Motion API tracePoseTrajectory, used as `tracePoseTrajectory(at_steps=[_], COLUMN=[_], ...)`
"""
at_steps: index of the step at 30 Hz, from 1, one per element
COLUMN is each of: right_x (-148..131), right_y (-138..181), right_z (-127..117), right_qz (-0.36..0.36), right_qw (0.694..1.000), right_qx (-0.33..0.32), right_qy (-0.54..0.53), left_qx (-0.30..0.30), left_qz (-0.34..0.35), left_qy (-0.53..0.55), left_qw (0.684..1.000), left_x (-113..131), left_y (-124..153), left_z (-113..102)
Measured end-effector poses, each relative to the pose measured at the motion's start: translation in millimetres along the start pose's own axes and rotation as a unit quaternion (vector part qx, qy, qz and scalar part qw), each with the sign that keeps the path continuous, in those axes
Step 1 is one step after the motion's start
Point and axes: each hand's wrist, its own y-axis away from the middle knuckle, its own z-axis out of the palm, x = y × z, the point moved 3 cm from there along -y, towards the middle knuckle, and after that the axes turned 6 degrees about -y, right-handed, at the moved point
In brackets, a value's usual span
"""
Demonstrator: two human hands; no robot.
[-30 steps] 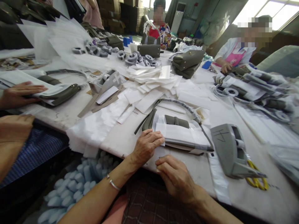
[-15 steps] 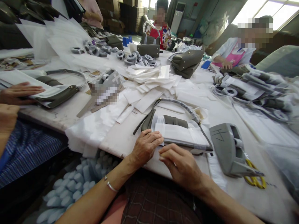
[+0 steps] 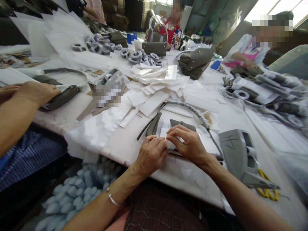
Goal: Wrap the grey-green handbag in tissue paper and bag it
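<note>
A grey handbag (image 3: 183, 125) lies flat near the table's front edge, partly wrapped in white tissue paper (image 3: 207, 145), its padded handle (image 3: 187, 109) arching behind. My left hand (image 3: 150, 155) rests on the bag's near left corner, fingers bent and pressing the paper down. My right hand (image 3: 189, 142) meets it from the right, fingertips pinched on the paper's edge at the same corner.
A grey tape dispenser (image 3: 240, 157) and yellow scissors (image 3: 267, 192) sit to the right. Stacked white paper sheets (image 3: 156, 86), tape rolls (image 3: 137, 56) and more grey bags (image 3: 194, 62) fill the table. A co-worker's hand (image 3: 36, 93) holds a bag at left; others sit at the far side.
My right hand moved up from the table's front edge onto the bag and pinched the paper beside my left hand. The co-worker's arm at left shifted over their bag.
</note>
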Motion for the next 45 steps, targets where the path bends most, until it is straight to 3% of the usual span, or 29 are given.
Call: tracePoseTrajectory(at_steps=[6, 12, 16, 22, 29, 33, 36, 41, 45], right_x=[23.5, 46.8, 54.1, 57.9, 56.4, 56.8, 57.9, 48.6, 21.5], right_y=[-9.4, -8.0, -5.5, -4.7, -4.8, -5.4, -7.3, -6.3, 16.3], right_z=[7.3, 19.9, 25.3, 27.2, 27.7, 29.2, 29.5, 6.7, -47.4], right_qz=[0.025, 0.132, 0.156, 0.190, 0.192, 0.195, 0.188, 0.186, 0.164], right_qw=[1.000, 0.991, 0.988, 0.982, 0.981, 0.979, 0.980, 0.977, 0.966], right_qx=[-0.008, -0.010, -0.007, -0.007, -0.011, -0.013, -0.003, 0.105, 0.195], right_qy=[-0.014, -0.017, -0.006, 0.001, 0.018, 0.054, 0.073, -0.021, 0.032], left_qx=[0.066, 0.070, 0.081, 0.033, -0.006, -0.042, -0.026, -0.020, -0.033], left_qz=[-0.009, -0.035, -0.064, -0.029, 0.085, 0.086, 0.073, 0.053, 0.044], left_qy=[-0.006, -0.011, -0.024, -0.058, -0.076, -0.104, -0.119, -0.142, -0.162], left_qw=[0.998, 0.997, 0.994, 0.997, 0.993, 0.990, 0.990, 0.988, 0.985], left_x=[-1.2, -2.6, -6.5, -5.4, 15.4, 19.6, 20.5, 22.8, 23.8], left_y=[-5.1, -4.0, -2.9, -6.3, -3.3, 7.4, 12.7, 14.3, 13.4], left_z=[4.1, 5.4, 5.2, 3.4, -2.7, 7.0, 11.2, 11.2, 11.0])
